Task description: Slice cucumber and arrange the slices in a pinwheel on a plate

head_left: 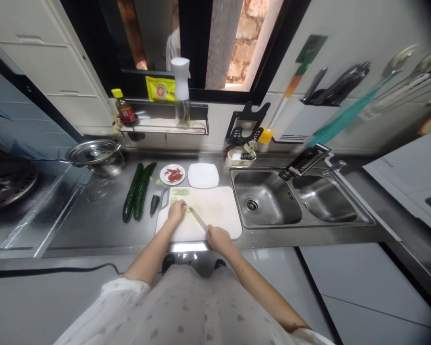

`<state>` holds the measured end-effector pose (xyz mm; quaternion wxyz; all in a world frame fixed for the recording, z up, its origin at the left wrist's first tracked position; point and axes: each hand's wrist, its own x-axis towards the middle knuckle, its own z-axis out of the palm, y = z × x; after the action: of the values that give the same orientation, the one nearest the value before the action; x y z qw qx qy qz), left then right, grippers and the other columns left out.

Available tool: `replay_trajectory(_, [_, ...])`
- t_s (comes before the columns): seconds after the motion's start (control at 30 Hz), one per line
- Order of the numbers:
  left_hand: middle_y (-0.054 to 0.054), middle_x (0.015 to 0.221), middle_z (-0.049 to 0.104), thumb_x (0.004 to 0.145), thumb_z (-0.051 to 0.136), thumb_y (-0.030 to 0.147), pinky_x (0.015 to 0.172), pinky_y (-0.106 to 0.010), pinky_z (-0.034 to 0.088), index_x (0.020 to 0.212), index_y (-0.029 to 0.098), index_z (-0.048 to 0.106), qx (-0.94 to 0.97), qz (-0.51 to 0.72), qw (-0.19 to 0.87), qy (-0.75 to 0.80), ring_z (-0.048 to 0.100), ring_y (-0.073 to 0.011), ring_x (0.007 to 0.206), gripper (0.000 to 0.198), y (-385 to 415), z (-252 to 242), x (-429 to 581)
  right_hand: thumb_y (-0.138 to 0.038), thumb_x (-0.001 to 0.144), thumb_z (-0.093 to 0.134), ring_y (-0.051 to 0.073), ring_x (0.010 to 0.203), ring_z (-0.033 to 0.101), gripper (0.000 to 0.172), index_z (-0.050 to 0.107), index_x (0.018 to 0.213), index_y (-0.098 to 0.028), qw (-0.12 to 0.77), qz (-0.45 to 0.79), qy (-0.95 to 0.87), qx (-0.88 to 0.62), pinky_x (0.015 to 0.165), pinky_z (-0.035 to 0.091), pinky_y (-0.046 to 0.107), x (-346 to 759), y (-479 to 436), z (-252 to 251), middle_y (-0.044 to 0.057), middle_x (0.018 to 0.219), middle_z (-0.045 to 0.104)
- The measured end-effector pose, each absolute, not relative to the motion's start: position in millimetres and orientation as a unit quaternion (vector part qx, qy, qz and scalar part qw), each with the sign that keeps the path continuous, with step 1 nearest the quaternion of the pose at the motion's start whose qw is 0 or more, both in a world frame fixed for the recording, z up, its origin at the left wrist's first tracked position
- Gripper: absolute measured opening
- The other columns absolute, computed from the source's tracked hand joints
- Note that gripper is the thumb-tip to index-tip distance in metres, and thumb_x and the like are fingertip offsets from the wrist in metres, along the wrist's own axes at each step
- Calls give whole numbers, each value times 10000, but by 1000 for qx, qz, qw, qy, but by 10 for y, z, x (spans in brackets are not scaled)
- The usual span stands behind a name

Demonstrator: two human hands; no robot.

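Observation:
On the white cutting board (215, 203), my right hand (218, 238) is wrapped round the handle of a kitchen knife (198, 219). Its blade points away to the left, with the tip by a pale green cucumber piece (188, 209). My left hand (177, 211) has its fingers curled down on the board at that piece, closed on it as far as I can see; the fingers partly hide it. Cut cucumber slices (180, 192) lie in a row at the board's far left corner, and a few more sit just beyond my left fingers.
Left of the board lie two whole cucumbers (140, 194) and a dark green cucumber stub (154, 204). Behind it stand a plate of chopped red bits (173, 174) and a white square plate (203, 175). A double sink (267, 224) is on the right, a lidded steel pot (107, 160) at far left.

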<state>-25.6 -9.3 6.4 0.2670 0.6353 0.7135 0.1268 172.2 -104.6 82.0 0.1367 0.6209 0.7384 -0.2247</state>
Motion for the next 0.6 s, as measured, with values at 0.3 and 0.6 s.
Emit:
replay_trajectory(0.3, [-65,932,670,807,516,167,829,-277,438,917,203,664,622,99,273,727,613,-201,951,188,-27,117,-221,-208,933,340,239,928,642,290,574,1095,-148,148,-232,737,617,742,432,322,1702,-1050,833,150,975,679])
replay_trajectory(0.6, [-71,908,675,833,498,176,801,-275,439,884,197,667,627,91,265,727,621,-201,913,177,-4,118,-224,-170,920,352,230,966,640,296,564,1126,-147,181,-250,722,619,759,445,313,1626,-1024,914,152,1026,672])
